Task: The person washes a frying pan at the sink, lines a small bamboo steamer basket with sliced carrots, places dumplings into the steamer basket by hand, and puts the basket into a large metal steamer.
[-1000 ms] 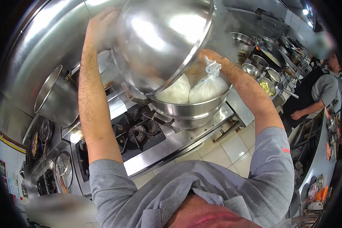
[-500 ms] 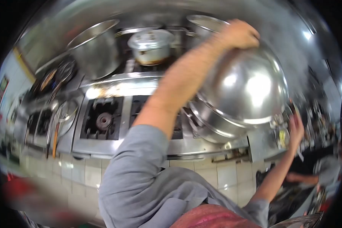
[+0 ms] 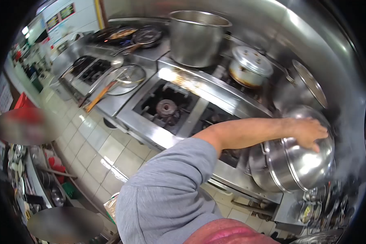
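Note:
My left hand [image 3: 309, 133] lies over the large domed steel lid [image 3: 311, 162] at the right, palm down, with its fingers spread and the thumb apart. Beneath the lid is the wide steel steamer pot [image 3: 259, 164] on the stove, and their rims look to be together. The pot's inside is hidden. Steam drifts past the lid's right side. No part of my right hand shows.
A tall steel pot [image 3: 199, 42] and a lidded, stained pot [image 3: 251, 67] stand behind the burners [image 3: 166, 107]. Pans [image 3: 147, 36] sit at the back left, near a round strainer [image 3: 130, 75]. Small bowls [image 3: 307, 212] are at the lower right.
The lid has come down over the pot, covering the white bags inside. My left hand moved right with it. My right hand has left the view, which has swung left.

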A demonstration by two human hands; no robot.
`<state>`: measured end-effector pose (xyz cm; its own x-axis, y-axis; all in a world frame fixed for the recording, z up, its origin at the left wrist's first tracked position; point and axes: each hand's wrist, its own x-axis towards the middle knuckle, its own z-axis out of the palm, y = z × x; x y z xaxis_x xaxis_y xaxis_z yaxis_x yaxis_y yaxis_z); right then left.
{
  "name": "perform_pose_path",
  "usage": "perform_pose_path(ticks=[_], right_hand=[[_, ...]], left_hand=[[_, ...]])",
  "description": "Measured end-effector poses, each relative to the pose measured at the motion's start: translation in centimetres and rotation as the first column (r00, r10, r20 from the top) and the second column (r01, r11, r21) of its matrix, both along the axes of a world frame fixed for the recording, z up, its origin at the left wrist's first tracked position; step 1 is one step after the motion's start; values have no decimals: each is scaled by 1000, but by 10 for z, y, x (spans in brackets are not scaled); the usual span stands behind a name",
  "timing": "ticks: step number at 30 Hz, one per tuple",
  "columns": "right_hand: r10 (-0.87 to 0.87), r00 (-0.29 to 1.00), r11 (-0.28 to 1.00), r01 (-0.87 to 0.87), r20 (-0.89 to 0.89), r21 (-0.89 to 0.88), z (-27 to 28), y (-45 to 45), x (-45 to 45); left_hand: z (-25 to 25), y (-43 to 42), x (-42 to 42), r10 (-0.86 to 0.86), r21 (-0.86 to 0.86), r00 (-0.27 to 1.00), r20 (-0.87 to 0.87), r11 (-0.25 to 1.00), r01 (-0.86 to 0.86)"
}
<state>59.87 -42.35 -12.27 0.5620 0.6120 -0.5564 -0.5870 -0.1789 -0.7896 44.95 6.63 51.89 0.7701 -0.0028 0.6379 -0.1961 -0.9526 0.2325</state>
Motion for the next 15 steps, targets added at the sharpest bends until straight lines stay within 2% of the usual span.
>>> perform_pose_path(ticks=[1,2,3,4,6,8,9,10,12,13,14,15], right_hand=[[133,978,983,-110,161,-146,16,53,-52],[277,913,937,-186,301,-296,47,109,-104],[528,723,845,-396,446,-359,112,155,-153],[707,445,699,-553,550,-453,170,189,-193],[681,362,640,-716,637,-278,205,238,-241],[744,223,560,-721,629,-407,200,279,-269],[738,90,498,-742,669,-449,220,301,-295],[729,15,456,-756,684,-469,239,321,-327],[801,-119,238,-836,587,-494,305,357,-404],[746,-221,152,-862,629,-483,331,375,-442],[682,-212,107,-918,700,-383,331,394,-473],[638,-260,41,-928,724,-369,345,411,-508]], left_hand=[[-14,1,-38,-75,-41,997,32,996,76],[-25,-5,-88,-55,-90,998,24,994,57],[-36,-12,-142,-38,-138,999,17,990,39],[-48,-17,-192,26,-166,1000,-16,986,-28],[-80,-25,-284,128,-227,991,-46,964,-135],[-107,-35,-370,234,-273,971,-52,932,-240],[-117,-43,-413,297,-294,952,-69,906,-304],[-127,-52,-455,372,-309,924,-86,872,-380],[-140,-72,-529,503,-357,855,-126,781,-512],[-145,-82,-562,559,-385,815,-154,726,-571],[-151,-92,-591,617,-413,767,-175,661,-626],[-154,-102,-617,621,-417,763,-182,654,-631]])
